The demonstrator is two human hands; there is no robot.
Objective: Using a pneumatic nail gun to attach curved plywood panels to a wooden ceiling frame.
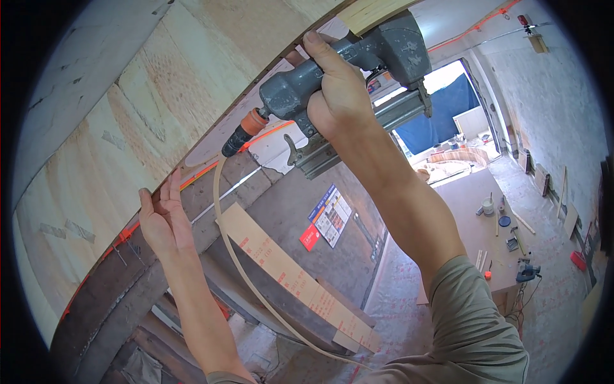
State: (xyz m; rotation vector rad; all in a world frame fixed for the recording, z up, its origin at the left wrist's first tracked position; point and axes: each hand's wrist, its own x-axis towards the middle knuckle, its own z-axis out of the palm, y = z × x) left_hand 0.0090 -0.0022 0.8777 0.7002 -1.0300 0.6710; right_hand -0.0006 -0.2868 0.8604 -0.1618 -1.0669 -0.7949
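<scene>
In the head view, I am watching the right hand [342, 89] at upper centre, its grip wrapping around the handle of a dark grey, worn metal nail gun [393, 48]. Its long silver magazine [384, 120] is slanting below the hand, and a cream air hose [218, 205] is trailing from its orange-and-black coupler [246, 131] toward the bottom of the frame. The left hand [167, 221], at centre left, is touching the curved edge of a pale plywood panel [128, 128]; I cannot tell whether its grip is pinching that edge. At lower right, a brown-topped worktop [467, 217] is carrying small tools. For careful nailing, I would be squaring the nose to the wood, keeping the left fingers well clear, and leaving the hose slack.
</scene>
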